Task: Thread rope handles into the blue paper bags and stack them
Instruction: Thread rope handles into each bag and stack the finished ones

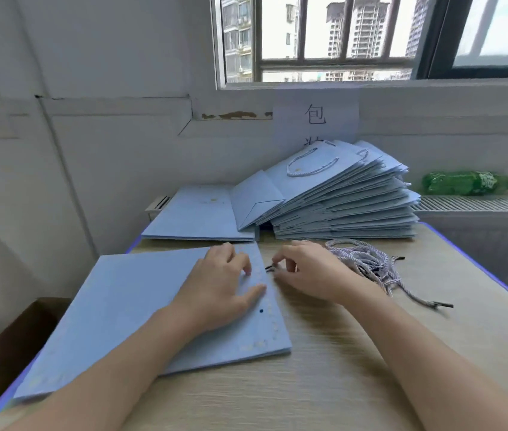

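Observation:
A flat blue paper bag (128, 309) lies on the wooden table (324, 384) in front of me, its top edge with a punched hole to the right. My left hand (221, 290) rests on the bag near that edge, fingers spread and pressing it down. Just right of the edge, my right hand (305, 272) pinches the black tip of a rope handle (269, 268). A tangled bundle of white-and-blue rope handles (367, 262) lies behind the right hand. At the back, a tall slanted stack of bags with handles (339, 200) leans.
A low pile of flat blue bags (196, 216) sits at the back left. A green plastic bottle (470, 182) lies on the radiator ledge at the right. A cardboard box (13, 346) stands on the floor left of the table.

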{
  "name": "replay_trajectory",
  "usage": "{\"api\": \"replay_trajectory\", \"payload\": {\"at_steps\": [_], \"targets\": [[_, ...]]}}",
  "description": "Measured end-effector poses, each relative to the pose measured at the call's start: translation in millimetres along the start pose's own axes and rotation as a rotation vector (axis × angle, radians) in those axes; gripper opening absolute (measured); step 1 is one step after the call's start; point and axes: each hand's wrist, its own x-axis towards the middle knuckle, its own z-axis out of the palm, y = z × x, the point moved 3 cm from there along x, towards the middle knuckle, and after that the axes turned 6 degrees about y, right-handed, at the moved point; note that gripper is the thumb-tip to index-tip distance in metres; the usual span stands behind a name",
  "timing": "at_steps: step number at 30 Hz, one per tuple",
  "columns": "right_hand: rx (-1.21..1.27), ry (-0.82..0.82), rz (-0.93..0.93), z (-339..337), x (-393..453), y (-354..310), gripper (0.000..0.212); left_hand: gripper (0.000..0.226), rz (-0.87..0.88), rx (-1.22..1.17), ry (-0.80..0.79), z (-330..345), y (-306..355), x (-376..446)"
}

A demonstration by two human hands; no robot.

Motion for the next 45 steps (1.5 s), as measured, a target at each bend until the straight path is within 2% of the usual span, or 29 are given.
{"api": "replay_trajectory", "payload": {"at_steps": [1,3,8,10,14,18,22,30,35,39,45], "targets": [[-0.001,0.018,0.001,2,2,1,0.021,0.074,-0.013,0.047,-0.034,0,4,-2],[0.035,0.054,-0.006,4,5,4,0.014,0.088,-0.042,0.133,-0.088,2,12,-6],[0.102,0.098,0.018,0,9,6,0.006,0.067,-0.035,0.175,-0.201,6,16,-7],[0.191,0.115,0.066,-4,9,7,0.002,0.072,-0.032,0.112,-0.252,4,10,-7],[0.356,0.04,0.08,-3,4,0,0.015,0.08,-0.038,-0.04,-0.335,-3,-1,-6],[0.527,0.02,0.094,-8,-2,-9,0.013,0.089,-0.106,0.016,-0.427,-6,-10,-8],[0.522,0.013,0.05,-11,-6,-19,0.014,0.101,-0.125,0.029,-0.526,-3,-14,-12],[0.44,-0.042,-0.026,-6,-15,-38,0.017,0.087,-0.117,0.008,-0.475,-1,-13,-14],[0.451,-0.056,-0.026,-3,-16,-42,0.013,0.104,-0.105,0.004,-0.529,-5,-15,-16],[0.373,-0.11,-0.052,4,-13,-49,0.003,0.103,-0.077,0.005,-0.545,-8,-14,-15],[0.359,-0.118,-0.063,6,-9,-51,0.015,0.106,-0.066,0.012,-0.545,-6,-14,-11]]}}
